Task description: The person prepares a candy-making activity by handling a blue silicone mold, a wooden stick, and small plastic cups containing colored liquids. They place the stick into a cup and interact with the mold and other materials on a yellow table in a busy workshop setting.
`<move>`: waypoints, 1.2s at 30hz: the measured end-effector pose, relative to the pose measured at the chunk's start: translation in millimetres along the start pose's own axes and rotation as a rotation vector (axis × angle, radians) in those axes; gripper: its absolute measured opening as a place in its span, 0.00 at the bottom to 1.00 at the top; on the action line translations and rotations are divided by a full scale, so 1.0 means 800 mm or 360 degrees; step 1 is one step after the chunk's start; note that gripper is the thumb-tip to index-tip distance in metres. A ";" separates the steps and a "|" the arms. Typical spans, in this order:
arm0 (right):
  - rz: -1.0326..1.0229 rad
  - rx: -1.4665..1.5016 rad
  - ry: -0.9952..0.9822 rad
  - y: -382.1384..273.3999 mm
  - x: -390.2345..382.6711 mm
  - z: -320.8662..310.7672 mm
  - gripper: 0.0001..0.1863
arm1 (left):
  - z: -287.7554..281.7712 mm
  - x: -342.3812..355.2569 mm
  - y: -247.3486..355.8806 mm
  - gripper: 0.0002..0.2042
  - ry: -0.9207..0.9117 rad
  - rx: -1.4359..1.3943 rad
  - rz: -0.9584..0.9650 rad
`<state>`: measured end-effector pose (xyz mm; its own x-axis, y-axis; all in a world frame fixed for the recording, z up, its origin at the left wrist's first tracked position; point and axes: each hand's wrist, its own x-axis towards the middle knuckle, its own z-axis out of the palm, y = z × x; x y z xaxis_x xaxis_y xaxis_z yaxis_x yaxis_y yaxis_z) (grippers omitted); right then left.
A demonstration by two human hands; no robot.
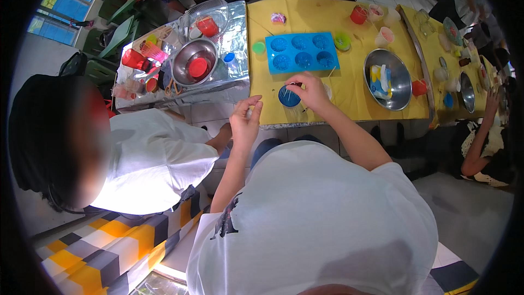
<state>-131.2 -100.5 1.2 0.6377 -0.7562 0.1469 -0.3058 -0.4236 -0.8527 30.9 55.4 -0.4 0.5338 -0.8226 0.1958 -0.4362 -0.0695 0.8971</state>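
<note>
My right hand (308, 90) pinches thin pale sticks over a small round dark-blue container (286, 99), whose lower part looks clear, near the front of the yellow-covered table (267, 16). My left hand (245, 117) is raised just left of it at the table's front edge, fingers curled, with something small and whitish that I cannot make out. Beyond both hands lies a blue six-cavity mold (302, 53). A green lid (258, 47) sits left of the mold, and a yellow-green round container (342, 40) is at its right.
A steel bowl with a packet (396, 63) and several cups (385, 36) stand right. A foil-covered table (237, 22) holds bowls, red containers and cups at left. A person in a white shirt (153, 153) is close on my left; other people stand around the tables.
</note>
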 end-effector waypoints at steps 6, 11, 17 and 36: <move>0.0156 0.0813 -0.0049 -0.062 -0.005 -0.040 0.08 | 0.002 0.036 0.089 0.10 -0.0222 -0.0098 0.0154; 0.0120 0.0882 -0.0019 -0.093 -0.014 -0.060 0.10 | -0.002 0.044 0.118 0.07 -0.0298 0.0033 0.0372; 0.0048 0.0558 0.0123 -0.112 -0.029 -0.086 0.09 | -0.014 0.039 0.140 0.05 -0.0317 0.0159 0.0460; -0.0654 -0.0539 0.0040 -0.130 -0.070 -0.081 0.04 | -0.019 0.021 0.137 0.05 -0.0451 0.0260 0.0742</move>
<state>-180.7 -46.3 113.8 0.7372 -0.5037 0.4503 -0.2478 -0.8217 -0.5133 3.2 42.3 106.9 0.0527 -0.9050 0.4222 -0.6976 0.2691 0.6640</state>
